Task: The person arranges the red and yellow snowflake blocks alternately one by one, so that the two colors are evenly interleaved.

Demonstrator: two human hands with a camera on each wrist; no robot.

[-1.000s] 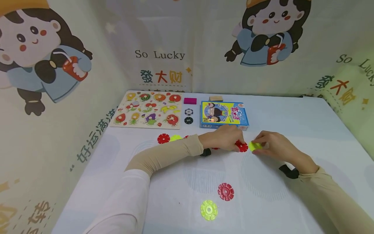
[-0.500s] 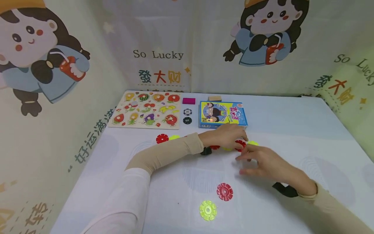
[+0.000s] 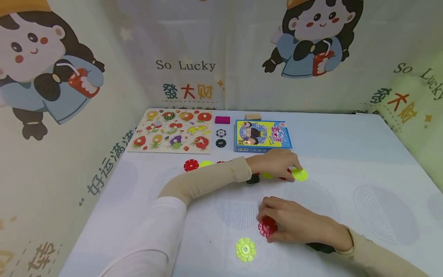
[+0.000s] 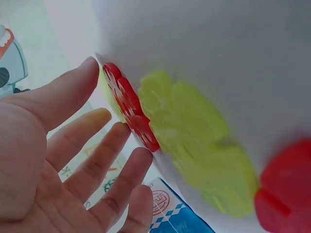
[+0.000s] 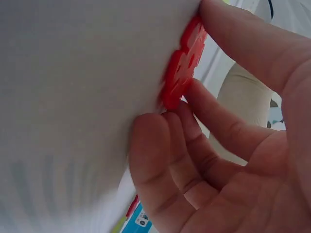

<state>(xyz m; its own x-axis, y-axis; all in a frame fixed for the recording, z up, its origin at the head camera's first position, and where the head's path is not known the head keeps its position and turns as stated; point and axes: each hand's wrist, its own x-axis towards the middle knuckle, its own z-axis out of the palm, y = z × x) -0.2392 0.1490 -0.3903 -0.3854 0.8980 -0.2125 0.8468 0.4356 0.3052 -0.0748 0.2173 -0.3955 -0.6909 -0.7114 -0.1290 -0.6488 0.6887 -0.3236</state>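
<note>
A row of red and yellow-green notched plastic discs runs across the table, partly hidden behind the left forearm. My left hand [image 3: 277, 161] is at its right end, over a red disc [image 4: 130, 107] and beside the last yellow-green disc [image 3: 300, 174]. Its fingers are spread and fairly straight, fingertips at the red disc's edge, in the left wrist view. Nearer the front, my right hand [image 3: 295, 221] pinches another red disc [image 3: 267, 227] by its rim between thumb and fingers; the disc is at the tabletop. A loose yellow-green disc [image 3: 245, 249] lies just left of it.
Behind the row are a fruit puzzle board [image 3: 173, 130], a blue and yellow box [image 3: 263, 134], a magenta block [image 3: 222, 120], a wooden block [image 3: 253, 116], and two chips, one white and black [image 3: 221, 133], one black [image 3: 220, 143]. A printed cloth hangs behind.
My right hand has left the yellow-green disc at the row's end and come down to the loose red disc, which it now pinches. My left hand has shifted slightly right along the row.
</note>
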